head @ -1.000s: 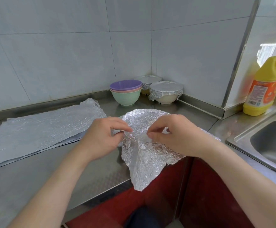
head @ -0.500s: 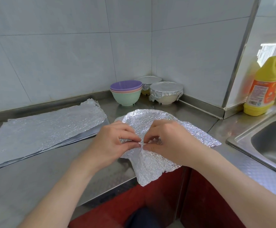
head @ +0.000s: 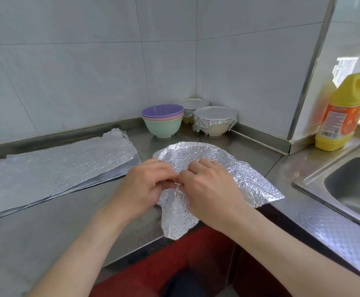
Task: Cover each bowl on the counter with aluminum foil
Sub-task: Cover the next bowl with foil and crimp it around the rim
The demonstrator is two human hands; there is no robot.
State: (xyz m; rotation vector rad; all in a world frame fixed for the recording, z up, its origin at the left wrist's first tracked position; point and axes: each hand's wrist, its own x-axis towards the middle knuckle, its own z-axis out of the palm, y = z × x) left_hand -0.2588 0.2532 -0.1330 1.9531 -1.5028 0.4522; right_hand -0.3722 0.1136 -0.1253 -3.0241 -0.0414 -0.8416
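Both left hand [head: 144, 186] and right hand [head: 214, 190] pinch foil [head: 196, 153] (near edge).

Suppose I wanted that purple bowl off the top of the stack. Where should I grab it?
I'd pinch the purple bowl by its rim from above, on the near or left side. It sits nested in the pink bowl and green bowl, so little but its rim shows; the wall stands behind and a foil-covered bowl close on the right.

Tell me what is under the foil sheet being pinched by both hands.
A round, rim-like outline shows through the foil sheet, pinched at its near side by the left hand and right hand. Whatever lies beneath is covered; its colour and contents cannot be seen.
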